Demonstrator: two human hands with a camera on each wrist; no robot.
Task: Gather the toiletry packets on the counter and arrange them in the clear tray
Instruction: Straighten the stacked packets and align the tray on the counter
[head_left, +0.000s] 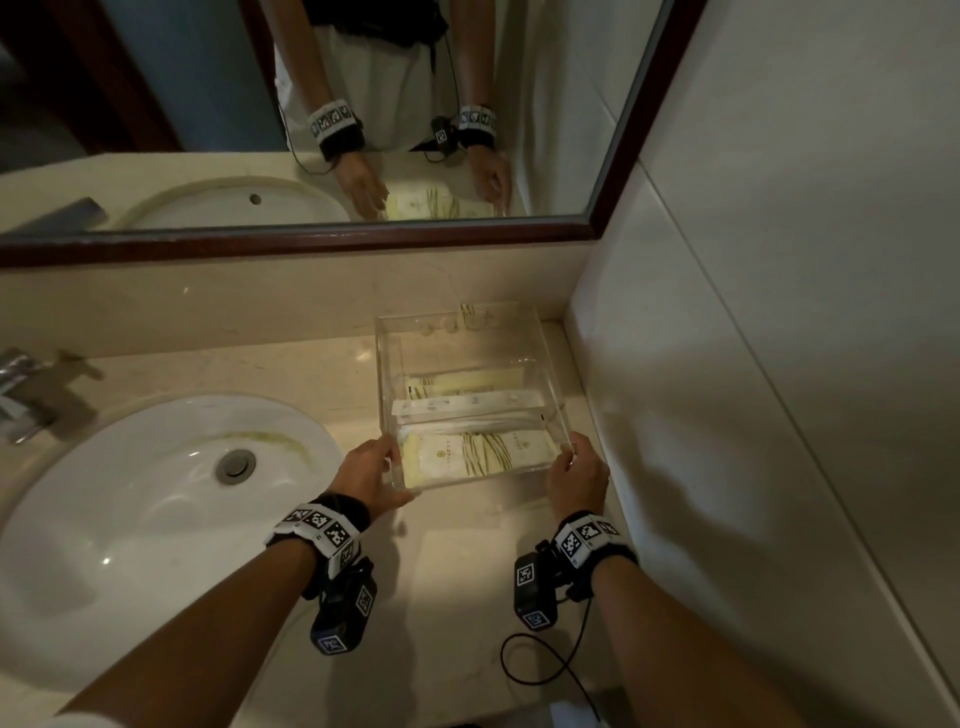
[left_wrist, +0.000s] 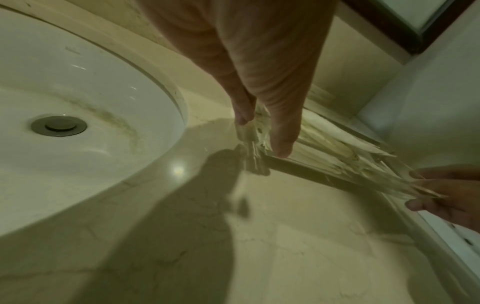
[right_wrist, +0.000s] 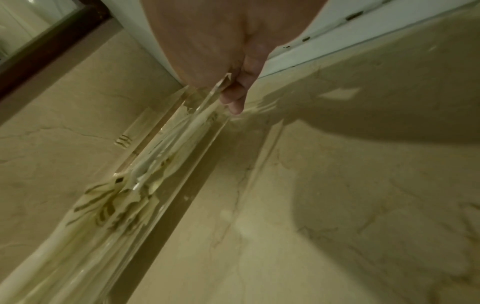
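Note:
A clear tray (head_left: 382, 374) stands on the beige counter (head_left: 467, 597) in the back right corner. Several toiletry packets lie inside it: a cream striped packet (head_left: 483, 456) at the front, a long white one (head_left: 467, 406) behind it, and another cream one (head_left: 467, 382) further back. My left hand (head_left: 395, 473) grips the tray's near left corner and my right hand (head_left: 565, 462) grips its near right corner. In the left wrist view my left hand (left_wrist: 259, 127) pinches the tray edge (left_wrist: 311, 172), with the packets (left_wrist: 337, 148) behind. In the right wrist view my right hand (right_wrist: 231, 90) holds the tray wall (right_wrist: 182, 185).
A white sink basin (head_left: 156, 493) with a chrome faucet (head_left: 21, 389) fills the counter's left side. A framed mirror (head_left: 311, 130) hangs behind. The tiled wall (head_left: 727, 364) runs close along the tray's right side. A black cable (head_left: 545, 665) trails over the near counter.

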